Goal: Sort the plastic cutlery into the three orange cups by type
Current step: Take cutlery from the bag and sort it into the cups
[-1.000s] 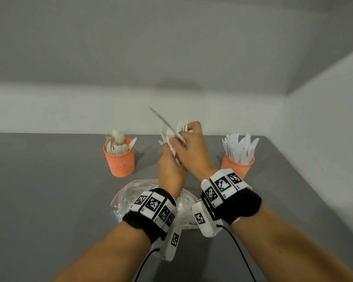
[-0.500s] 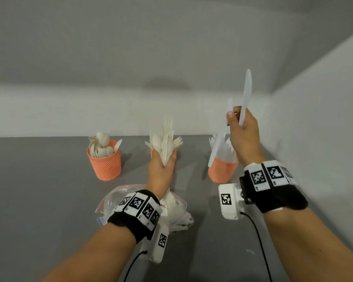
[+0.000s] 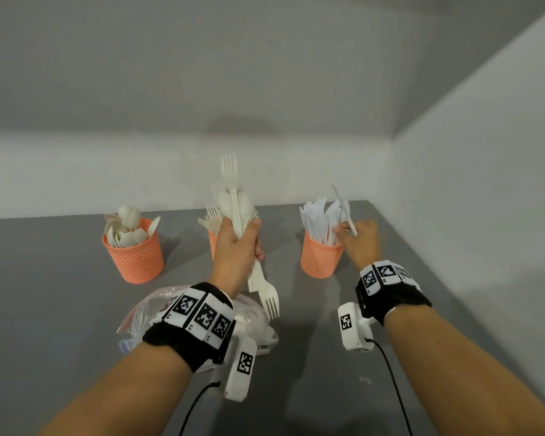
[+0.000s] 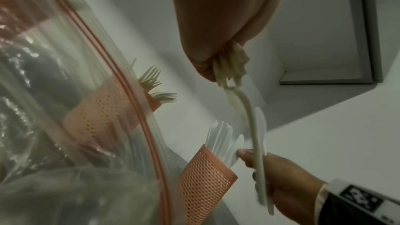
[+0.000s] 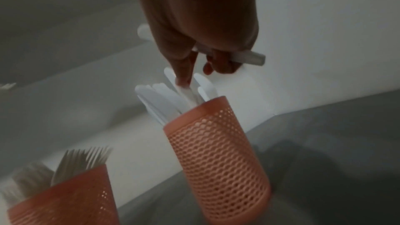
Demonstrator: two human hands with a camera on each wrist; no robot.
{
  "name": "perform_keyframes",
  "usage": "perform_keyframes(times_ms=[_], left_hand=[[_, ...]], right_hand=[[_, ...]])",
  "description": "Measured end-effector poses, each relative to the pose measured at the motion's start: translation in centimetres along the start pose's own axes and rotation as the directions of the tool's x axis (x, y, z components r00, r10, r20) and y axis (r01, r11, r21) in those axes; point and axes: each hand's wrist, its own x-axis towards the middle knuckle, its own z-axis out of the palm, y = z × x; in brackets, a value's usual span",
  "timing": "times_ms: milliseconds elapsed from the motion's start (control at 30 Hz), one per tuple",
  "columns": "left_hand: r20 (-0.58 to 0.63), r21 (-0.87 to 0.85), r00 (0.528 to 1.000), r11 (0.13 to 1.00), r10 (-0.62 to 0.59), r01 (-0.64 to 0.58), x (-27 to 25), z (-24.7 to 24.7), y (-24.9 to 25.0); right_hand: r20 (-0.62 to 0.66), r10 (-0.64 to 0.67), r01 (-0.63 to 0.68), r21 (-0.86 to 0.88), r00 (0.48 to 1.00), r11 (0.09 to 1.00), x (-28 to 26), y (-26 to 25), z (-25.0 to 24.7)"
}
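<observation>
Knife in my right grip: a thin white plastic knife (image 3: 343,209), blurred, tilted over the knife cup; my right hand (image 3: 361,243) curls its fingers round the handle.
Knife cup: the right orange mesh cup (image 3: 320,259) on the grey worktop (image 3: 60,294), packed with white knives (image 3: 320,220) standing blade-up; my index fingertip touches their tops.
Bundle in my left grip: my left hand (image 3: 236,250) clenches a cream bundle of forks and spoons (image 3: 235,202), one fork tall above the fist, another fork (image 3: 269,298) pointing down below it.
Fork cup: the middle orange cup (image 5: 62,199) holds forks, mostly hidden behind my left hand.
Spoon cup: the left orange cup (image 3: 134,256) is heaped with cream spoons (image 3: 126,229).
Bag: a clear zip bag (image 3: 145,319) lies under my left wrist with more cutlery inside.
</observation>
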Motion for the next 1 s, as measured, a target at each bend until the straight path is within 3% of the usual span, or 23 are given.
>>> perform_keyframes(times_ms=[100,300,500,633,800,867,933,1000], left_hand=[[0.017,-0.095,0.996,0.992,-0.085,0.086,0.2,-0.2,0.0],[0.116,-0.357,0.967,0.9,-0.225,0.252,0.1,-0.3,0.5],[0.102,-0.436,0.963,0.859,-0.25,0.269,0.2,0.0,0.7],[0.113,-0.371,0.96,0.885,-0.256,0.28,0.3,-0.5,0.4],[0.143,-0.339,0.958,0.897,-0.249,0.284,0.2,-0.6,0.4],[0.161,-0.365,0.955,0.884,-0.25,0.293,0.2,-0.7,0.6],[0.164,-0.389,0.954,0.873,-0.249,0.295,0.3,-0.8,0.6],[0.151,-0.386,0.953,0.872,-0.262,0.301,0.5,-1.1,0.6]], right_hand=[[0.035,-0.032,0.032,-0.005,0.999,0.999,0.7,-0.3,-0.2],[-0.077,-0.014,0.043,0.388,0.997,0.921,2.9,-0.8,-0.4],[0.002,0.048,-0.042,0.509,0.999,0.86,3.0,0.2,1.3],[0.114,0.072,-0.109,0.352,0.991,0.93,3.2,1.7,2.2],[0.238,0.021,-0.052,0.124,0.971,0.991,3.2,0.5,2.0],[0.181,-0.039,0.032,0.044,0.983,0.999,2.9,0.0,1.6],[0.029,-0.191,0.193,-0.099,0.981,0.976,2.1,-0.8,0.9],[-0.112,-0.393,0.376,-0.15,0.913,0.915,0.7,-2.1,0.8]])
